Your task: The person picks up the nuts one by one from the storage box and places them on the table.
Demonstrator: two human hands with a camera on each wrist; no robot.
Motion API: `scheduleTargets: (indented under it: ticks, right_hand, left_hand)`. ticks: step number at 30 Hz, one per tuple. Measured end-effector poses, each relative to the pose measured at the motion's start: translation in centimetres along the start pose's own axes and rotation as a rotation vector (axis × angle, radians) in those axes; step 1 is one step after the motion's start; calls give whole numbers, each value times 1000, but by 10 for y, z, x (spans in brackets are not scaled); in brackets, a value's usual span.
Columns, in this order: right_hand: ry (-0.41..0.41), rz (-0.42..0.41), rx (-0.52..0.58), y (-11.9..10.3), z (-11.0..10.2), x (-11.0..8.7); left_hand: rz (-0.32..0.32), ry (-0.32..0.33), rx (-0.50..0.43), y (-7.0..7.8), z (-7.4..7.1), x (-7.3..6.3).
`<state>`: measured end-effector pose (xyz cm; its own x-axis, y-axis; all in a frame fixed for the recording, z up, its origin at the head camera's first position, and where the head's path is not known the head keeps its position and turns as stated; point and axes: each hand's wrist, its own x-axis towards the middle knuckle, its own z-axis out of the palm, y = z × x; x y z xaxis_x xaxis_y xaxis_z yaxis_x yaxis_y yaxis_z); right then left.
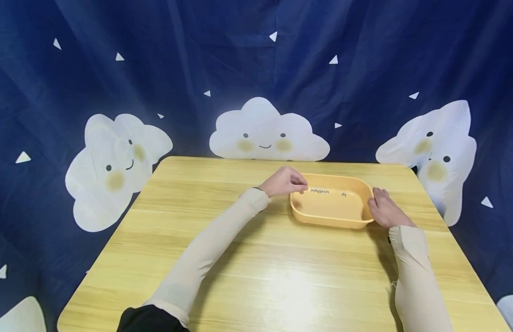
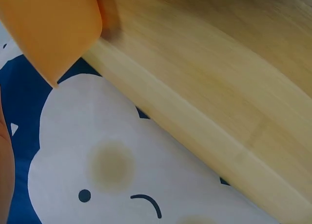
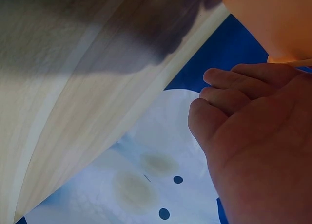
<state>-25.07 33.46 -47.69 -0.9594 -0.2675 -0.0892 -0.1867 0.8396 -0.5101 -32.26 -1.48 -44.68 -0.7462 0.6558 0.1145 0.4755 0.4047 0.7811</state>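
A yellow-orange tray with rounded corners stands toward the back right of the wooden table. My right hand grips its right end; in the right wrist view the bent fingers of the hand lie beside the tray's outer wall. Over the left rim is my left hand, fingertips and thumb close together; whether they hold the rim or something small is hidden. Several tiny clear, shiny beads lie in a row inside, near the back wall. Apart from them sits a single bead.
The light wooden table reaches back to a dark blue curtain with clouds and triangles. A tiny clear thing lies on the table beyond the left sleeve. The tray's outer wall is close to the far table edge.
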Motion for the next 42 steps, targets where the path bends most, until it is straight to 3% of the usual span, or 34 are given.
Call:
scheduleTargets:
  ticks: [17, 28, 34, 42]
  right_hand:
    - [1, 5, 7, -1, 1, 0]
    - [-37, 28, 21, 0, -2, 2]
    - [-42, 38, 11, 0, -1, 2]
    - [-44, 46, 14, 1, -1, 1]
  left_hand:
    - [-47, 108, -109, -18, -27, -24]
    - [-112, 149, -115, -42, -35, -42]
    - [-136, 183, -76, -54, -40, -53]
    - [-186, 184, -10, -73, -45, -66]
